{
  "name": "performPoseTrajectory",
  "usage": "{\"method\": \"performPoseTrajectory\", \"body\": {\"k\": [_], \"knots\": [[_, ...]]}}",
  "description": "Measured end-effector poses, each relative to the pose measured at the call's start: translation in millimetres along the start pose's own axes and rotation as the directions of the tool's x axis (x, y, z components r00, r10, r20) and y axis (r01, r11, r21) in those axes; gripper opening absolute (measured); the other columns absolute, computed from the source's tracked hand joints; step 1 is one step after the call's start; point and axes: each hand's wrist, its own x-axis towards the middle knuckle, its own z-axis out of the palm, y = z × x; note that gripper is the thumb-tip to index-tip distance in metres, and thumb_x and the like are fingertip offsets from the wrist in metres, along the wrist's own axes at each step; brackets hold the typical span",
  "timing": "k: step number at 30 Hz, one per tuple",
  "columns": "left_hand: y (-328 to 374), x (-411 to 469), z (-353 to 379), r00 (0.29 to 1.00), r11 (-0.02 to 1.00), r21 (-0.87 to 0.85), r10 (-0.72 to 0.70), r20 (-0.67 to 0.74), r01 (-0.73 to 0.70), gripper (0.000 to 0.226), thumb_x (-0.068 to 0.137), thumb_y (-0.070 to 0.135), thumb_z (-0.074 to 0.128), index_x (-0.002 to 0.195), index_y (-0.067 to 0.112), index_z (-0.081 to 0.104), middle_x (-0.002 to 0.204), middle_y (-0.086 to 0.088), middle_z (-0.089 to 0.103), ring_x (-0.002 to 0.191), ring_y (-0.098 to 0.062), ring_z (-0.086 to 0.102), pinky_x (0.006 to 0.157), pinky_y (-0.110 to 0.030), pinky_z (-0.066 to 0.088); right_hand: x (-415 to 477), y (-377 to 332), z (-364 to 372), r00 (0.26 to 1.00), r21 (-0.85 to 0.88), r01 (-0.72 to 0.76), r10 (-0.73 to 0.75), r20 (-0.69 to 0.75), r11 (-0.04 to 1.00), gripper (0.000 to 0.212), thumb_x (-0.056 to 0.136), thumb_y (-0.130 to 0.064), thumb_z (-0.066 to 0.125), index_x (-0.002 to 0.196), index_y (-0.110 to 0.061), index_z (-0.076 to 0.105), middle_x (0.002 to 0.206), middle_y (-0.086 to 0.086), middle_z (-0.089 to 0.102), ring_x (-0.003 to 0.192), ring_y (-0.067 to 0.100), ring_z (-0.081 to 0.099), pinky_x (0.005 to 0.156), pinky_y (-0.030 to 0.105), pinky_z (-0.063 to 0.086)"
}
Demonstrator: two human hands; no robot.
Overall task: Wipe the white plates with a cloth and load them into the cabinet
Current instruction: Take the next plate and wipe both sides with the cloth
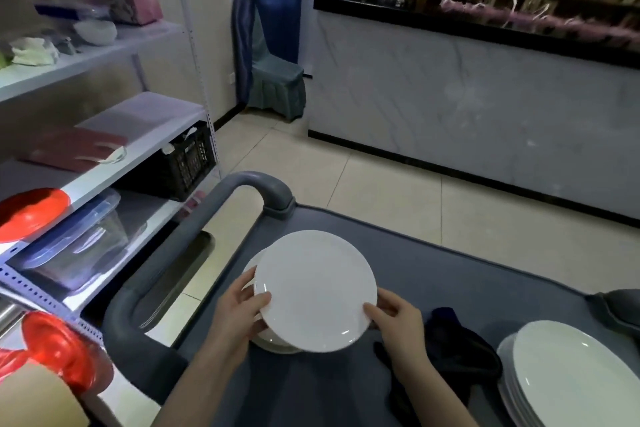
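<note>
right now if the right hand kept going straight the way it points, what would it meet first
The right hand points forward-left into the round white plate it grips by the rim, so that plate comes first. Past it, probably the cart's grey curved handle, though depth is unclear.

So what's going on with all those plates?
A person is holding one white plate by its edges, with the left hand on one side and the right hand on the other. The plate is tilted just above a small stack of plates on the grey cart. A dark cloth lies on the cart beside the right hand, and nobody is holding it. A second stack sits at the cart's right end.
</note>
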Motion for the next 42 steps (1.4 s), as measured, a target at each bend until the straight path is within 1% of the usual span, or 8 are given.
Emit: {"method": "performPoseTrajectory", "body": {"k": [6,9,16,22,28,33,37,42], "knots": [[-7.5,28.0,-20.6,0.987,0.944,0.305,0.153,-0.055,-0.129,0.04,0.09,0.006,0.062,0.126,0.024,0.063,0.126,-0.003,0.055,0.114,-0.022,0.056,0.098,-0.044,0.049,0.0,4.9,38.8,0.997,-0.086,-0.037,0.031,-0.076,0.996,0.034,0.081,-0.003,0.07,0.105,-0.027,0.076,0.091,0.0,0.073,0.078,0.017,0.072,0.084,0.044,0.057],[-12.9,33.6,-27.7,0.966,0.893,0.429,0.215,-0.141,-0.137,0.039,0.089,0.004,0.061,0.121,0.026,0.064,0.118,-0.003,0.042,0.106,-0.021,0.051,0.092,-0.033,0.043,1.5,9.9,52.4,0.994,-0.124,-0.061,0.049,-0.093,0.99,0.032,0.082,-0.005,0.071,0.108,-0.023,0.075,0.102,0.005,0.065,0.084,0.021,0.07,0.089,0.044,0.054],[-30.3,42.0,-39.9,0.957,0.843,0.525,0.237,-0.165,-0.119,0.042,0.09,0.006,0.061,0.128,0.023,0.064,0.106,-0.003,0.041,0.094,-0.024,0.052,0.081,-0.03,0.041,2.0,15.7,68.1,0.99,-0.147,-0.089,0.07,-0.126,0.985,0.034,0.083,-0.003,0.069,0.112,-0.02,0.074,0.101,0.006,0.061,0.085,0.017,0.066,0.09,0.042,0.054],[-35.4,46.7,-41.4,0.957,0.818,0.564,0.245,-0.156,-0.118,0.044,0.092,0.009,0.059,0.133,0.025,0.06,0.101,-0.002,0.04,0.09,-0.024,0.051,0.081,-0.03,0.04,3.3,17.3,72.7,0.989,-0.159,-0.079,0.058,-0.134,0.984,0.033,0.083,-0.005,0.07,0.111,-0.022,0.073,0.096,0.001,0.058,0.076,0.005,0.06,0.071,0.015,0.042],[-34.3,43.8,-40.8,0.959,0.746,0.652,0.263,-0.105,-0.133,0.049,0.095,0.015,0.056,0.141,0.029,0.051,0.105,-0.004,0.04,0.099,-0.027,0.049,0.089,-0.034,0.041,7.0,23.5,66.2,0.996,-0.173,-0.056,0.042,-0.084,0.983,0.034,0.084,-0.007,0.07,0.111,-0.028,0.072,0.098,0.004,0.06,0.077,0.007,0.061,0.067,0.005,0.041],[-25.3,34.6,-27.3,0.911,0.719,0.677,0.37,-0.184,-0.155,0.05,0.09,0.01,0.062,0.139,0.019,0.054,0.114,-0.004,0.038,0.112,-0.031,0.047,0.1,-0.041,0.041,6.7,25.0,39.3,0.997,-0.042,-0.045,0.043,-0.062,0.998,0.04,0.086,-0.007,0.072,0.124,-0.018,0.064,0.098,0.012,0.067,0.086,0.027,0.067,0.081,0.038,0.057],[-23.5,13.3,24.2,0.848,0.671,0.649,0.525,-0.072,-0.36,0.034,0.09,0.004,0.061,0.118,0.021,0.065,0.111,0.002,0.046,0.106,-0.02,0.053,0.09,-0.035,0.046,-2.2,29.1,-16.4,0.991,-0.007,0.005,-0.006,-0.131,1.0,0.027,0.089,-0.011,0.069,0.115,-0.018,0.07,0.095,0.008,0.069,0.076,0.022,0.065,0.064,0.027,0.055],[-44.1,-22.9,120.3,0.882,0.699,0.541,0.41,0.232,-0.468,0.026,0.091,0.01,0.062,0.098,0.033,0.068,0.095,0.014,0.068,0.086,0.003,0.061,0.068,-0.005,0.044,-26.9,33.3,-120.5,0.959,-0.107,0.053,-0.081,-0.27,0.993,0.018,0.089,-0.014,0.07,0.105,-0.021,0.074,0.086,0.001,0.073,0.077,0.016,0.068,0.072,0.033,0.057]]}}
